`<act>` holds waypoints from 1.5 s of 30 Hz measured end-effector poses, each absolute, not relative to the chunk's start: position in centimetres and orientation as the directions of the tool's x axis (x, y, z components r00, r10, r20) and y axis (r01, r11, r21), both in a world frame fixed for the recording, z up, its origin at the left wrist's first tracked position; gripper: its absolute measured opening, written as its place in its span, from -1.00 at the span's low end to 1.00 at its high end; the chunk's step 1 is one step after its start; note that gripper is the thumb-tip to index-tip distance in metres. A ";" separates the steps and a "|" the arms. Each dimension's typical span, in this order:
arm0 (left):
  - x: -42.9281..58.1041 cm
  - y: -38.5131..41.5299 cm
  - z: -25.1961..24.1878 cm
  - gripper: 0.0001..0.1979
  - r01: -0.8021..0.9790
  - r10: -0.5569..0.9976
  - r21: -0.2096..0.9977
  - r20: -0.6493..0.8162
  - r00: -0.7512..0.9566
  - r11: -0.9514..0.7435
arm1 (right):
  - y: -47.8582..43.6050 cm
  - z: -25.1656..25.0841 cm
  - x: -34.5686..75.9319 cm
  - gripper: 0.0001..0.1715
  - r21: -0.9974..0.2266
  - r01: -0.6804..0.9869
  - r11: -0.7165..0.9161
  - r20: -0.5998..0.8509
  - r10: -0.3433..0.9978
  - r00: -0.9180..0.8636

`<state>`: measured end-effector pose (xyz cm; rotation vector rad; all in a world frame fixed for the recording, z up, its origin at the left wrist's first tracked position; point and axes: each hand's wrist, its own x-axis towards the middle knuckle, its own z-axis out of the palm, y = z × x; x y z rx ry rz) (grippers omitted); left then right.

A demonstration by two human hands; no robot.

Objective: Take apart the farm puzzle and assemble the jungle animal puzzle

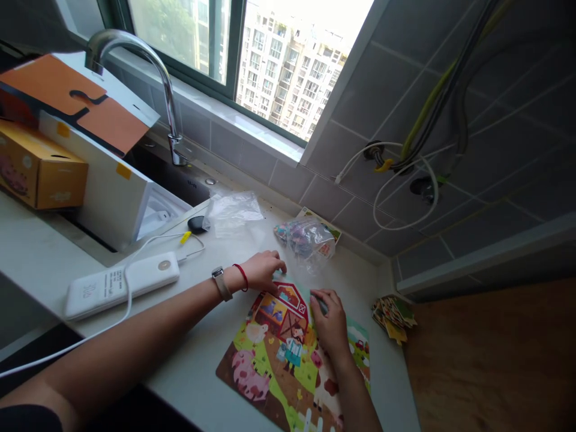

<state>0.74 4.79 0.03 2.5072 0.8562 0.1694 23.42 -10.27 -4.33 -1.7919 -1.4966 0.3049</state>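
The fingers of my left hand (263,273) bend over the upper left corner of a farm picture board (288,354); I cannot tell whether they pinch it or only rest there. The fingers of my right hand (330,324) curl narrowly around a small dark object (322,306), at the board's upper right edge. The board lies flat on the bench (198,360), below and between my 2 hands, its red barn nearest my fingers and a pig and a farmer further down. My right forearm crosses its right side, and a 2nd board (361,351) shows from beneath on that side.

On my left wrist I see a watch (221,283) and a red cord (242,277).

Just beyond my fingers, a clear bag (310,240) with colourful pieces lies near the wall, a card (333,229) partly behind it. To its left is a crumpled plastic wrapper (234,213), with a black rounded object (197,225) beside it. Well to the right of my right hand, a bundle of small cards (396,318) sits by the bench's edge.

Left of my left hand lies a white power bank (123,285), a white cable (129,300) running across it. Further out, a white box (112,186) with an orange flap and a yellow carton (58,174) stand by the sink (182,177), under a curved tap (168,96).
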 end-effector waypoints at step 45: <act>-1.1 2.9 1.4 -0.63 0.098 0.638 0.995 -0.058 0.768 -0.028 | -11.5 -2.8 21.4 -0.67 -0.666 0.723 0.187 0.343 0.936 0.075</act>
